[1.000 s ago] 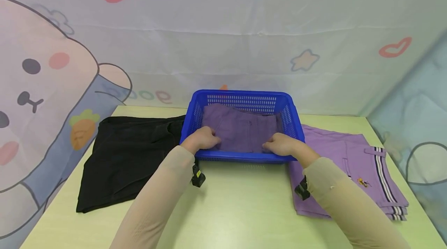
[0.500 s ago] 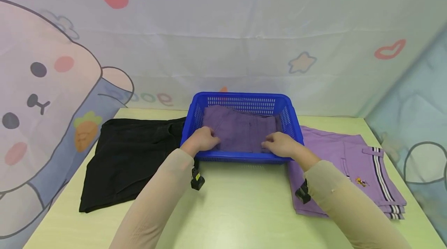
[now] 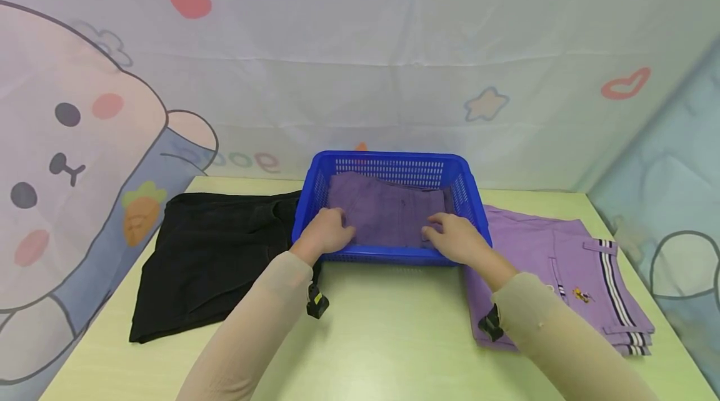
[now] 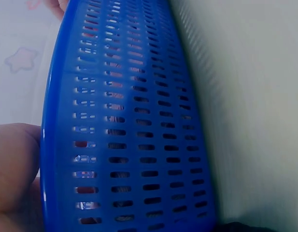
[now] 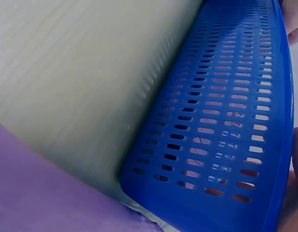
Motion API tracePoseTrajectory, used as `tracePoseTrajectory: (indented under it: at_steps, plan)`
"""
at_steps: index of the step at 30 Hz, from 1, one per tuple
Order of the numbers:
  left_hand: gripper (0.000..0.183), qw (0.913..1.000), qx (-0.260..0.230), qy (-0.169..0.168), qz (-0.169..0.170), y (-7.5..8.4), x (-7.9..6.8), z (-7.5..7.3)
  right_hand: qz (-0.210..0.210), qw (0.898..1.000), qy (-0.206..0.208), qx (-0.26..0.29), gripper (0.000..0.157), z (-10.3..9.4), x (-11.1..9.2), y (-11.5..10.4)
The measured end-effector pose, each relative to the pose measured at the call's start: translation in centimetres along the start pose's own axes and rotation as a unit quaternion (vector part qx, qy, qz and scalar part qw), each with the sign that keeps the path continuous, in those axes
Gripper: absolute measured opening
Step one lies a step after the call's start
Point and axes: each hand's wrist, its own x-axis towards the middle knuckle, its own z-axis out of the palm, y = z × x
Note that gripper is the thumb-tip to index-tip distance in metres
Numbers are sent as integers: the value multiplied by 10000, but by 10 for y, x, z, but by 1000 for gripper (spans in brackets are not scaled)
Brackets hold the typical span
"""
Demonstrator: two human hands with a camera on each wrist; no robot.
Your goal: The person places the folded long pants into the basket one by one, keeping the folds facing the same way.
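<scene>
A blue plastic basket (image 3: 388, 252) with slotted walls stands at the back middle of the table. Folded dark purple pants (image 3: 382, 210) lie flat inside it. My left hand (image 3: 330, 231) reaches over the basket's front left corner, its loosely bent fingers just above the near left part of the pants. Over the front right rim comes my right hand (image 3: 454, 237), with relaxed fingertips at the near right edge of the pants. In both wrist views the basket's front wall (image 4: 149, 121) hides most of the cloth and the fingertips.
Folded black pants (image 3: 214, 257) lie left of the basket, close against it. To its right is a stack of folded light purple pants (image 3: 568, 263) with striped trim. A printed cloth backdrop (image 3: 360, 45) hangs behind the table (image 3: 382, 338).
Both hands have drawn slightly back from the purple pants, and the right fingers have spread a little. The pants and basket keep their places; the head view has shifted slightly.
</scene>
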Motion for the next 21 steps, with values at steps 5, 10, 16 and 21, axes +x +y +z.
tracePoseTrajectory:
  at_steps: [5,10,16,21]
  plan:
    - [53,9999,9,126,-92,3,-6,3,4,9992,383,70,45,2,-6,-1]
    - [55,9992,74,377,-104,5,-9,7,-129,9964,838,42,43,4,-11,-3]
    - [51,9973,188,713,-36,7,-14,12,-297,9928,1156,15,41,8,-15,-2]
    - [47,9953,239,938,58,7,-17,15,-362,9908,1303,-95,41,12,-17,-1]
